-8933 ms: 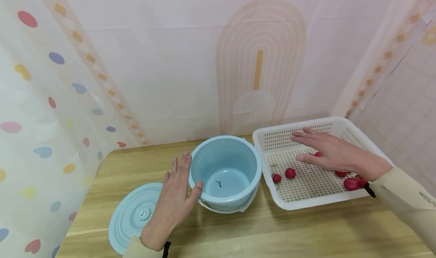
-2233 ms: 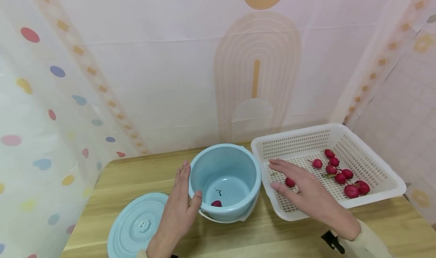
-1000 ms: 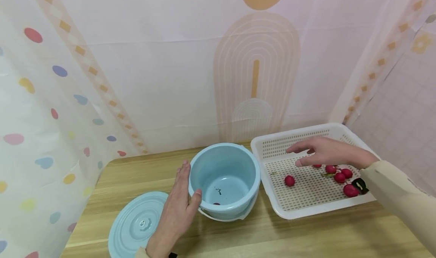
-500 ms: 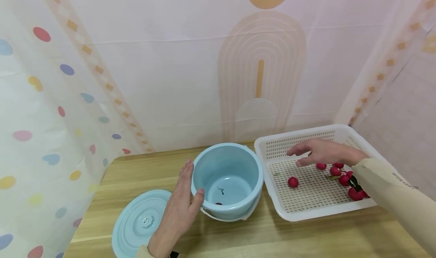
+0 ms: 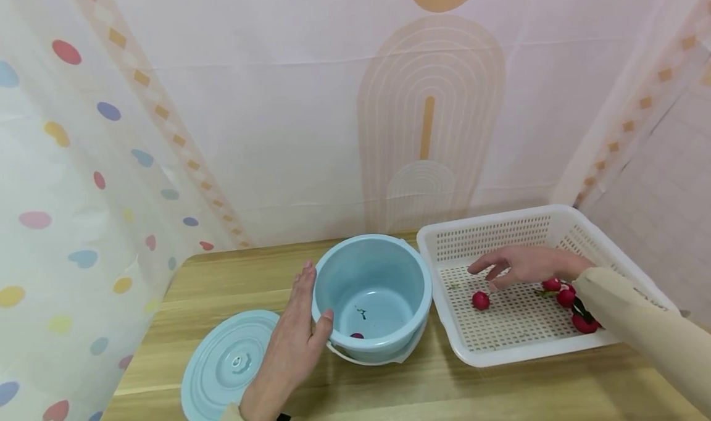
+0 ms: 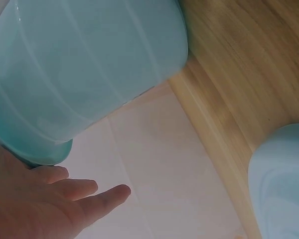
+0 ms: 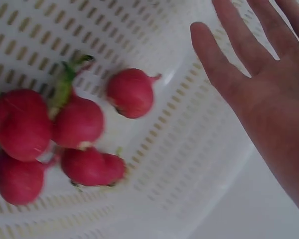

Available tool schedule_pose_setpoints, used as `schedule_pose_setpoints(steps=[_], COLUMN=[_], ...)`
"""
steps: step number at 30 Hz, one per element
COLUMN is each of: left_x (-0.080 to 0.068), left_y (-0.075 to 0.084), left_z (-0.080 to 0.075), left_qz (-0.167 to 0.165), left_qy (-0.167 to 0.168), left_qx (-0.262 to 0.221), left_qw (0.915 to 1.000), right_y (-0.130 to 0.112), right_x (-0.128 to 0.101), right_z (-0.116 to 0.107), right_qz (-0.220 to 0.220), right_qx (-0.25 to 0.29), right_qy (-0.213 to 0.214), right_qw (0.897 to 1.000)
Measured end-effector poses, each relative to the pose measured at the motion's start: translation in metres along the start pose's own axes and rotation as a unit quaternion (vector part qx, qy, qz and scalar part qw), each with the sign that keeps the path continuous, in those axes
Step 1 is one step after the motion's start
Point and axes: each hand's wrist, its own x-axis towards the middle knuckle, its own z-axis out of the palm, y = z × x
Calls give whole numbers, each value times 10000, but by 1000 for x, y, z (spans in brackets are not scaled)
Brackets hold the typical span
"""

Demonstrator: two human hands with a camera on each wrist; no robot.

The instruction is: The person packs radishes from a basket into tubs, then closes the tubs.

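Note:
My left hand (image 5: 291, 341) rests against the left rim of a light blue bucket (image 5: 372, 266), thumb at the near edge and fingers straight along its outside. Part of a red radish (image 5: 357, 336) shows at the bucket's bottom, mostly hidden by the near wall. My right hand (image 5: 524, 265) is over a white plastic basket (image 5: 533, 345), fingers slightly bent, holding nothing. Just below its thumb lies a single radish (image 5: 481, 300), apart from the others. Several radishes (image 7: 78, 122) sit grouped at the basket's right side, partly hidden by the forearm in the head view.
A round light blue lid (image 5: 222, 362) lies on the wooden table (image 5: 233, 279) left of the bucket, partly behind my left wrist. The bucket's white handle (image 5: 366, 363) hangs down in front. Small green scraps (image 5: 361, 313) lie inside the bucket. A patterned curtain (image 5: 289, 131) stands behind.
A radish from the basket's left end has ended up in the bucket since the oldest frame. My right hand has just lowered towards the lone radish; my left hand has stayed at the rim.

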Motion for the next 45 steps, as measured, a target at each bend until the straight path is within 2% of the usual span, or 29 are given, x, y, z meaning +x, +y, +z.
schedule_pose_setpoints(steps=[5,10,19,29,34,40,45], left_x=[0,0,-3,-5,-4,-5,0], left_y=[2,4,7,7,6,6,6], left_z=[-1,0,3,-1,0,4,7], left_qz=[9,-34,31,17,40,101,184], left_qy=[-16,-45,48,64,70,141,178], left_qx=[39,31,-14,42,49,68,78], left_qw=[10000,10000,10000,10000,10000,9998,9996], right_y=[10,17,18,15,13,15,8], right_x=[-6,-6,-3,6,4,-8,-23], right_z=[6,17,29,34,31,19,3], right_qz=[-195,-81,27,-186,-117,98,-32], right_qx=[638,976,557,-44,75,-42,-453], right_qy=[-259,-336,-301,-11,74,501,1083], right_qw=[9974,9946,9980,9998,9999,9987,9931])
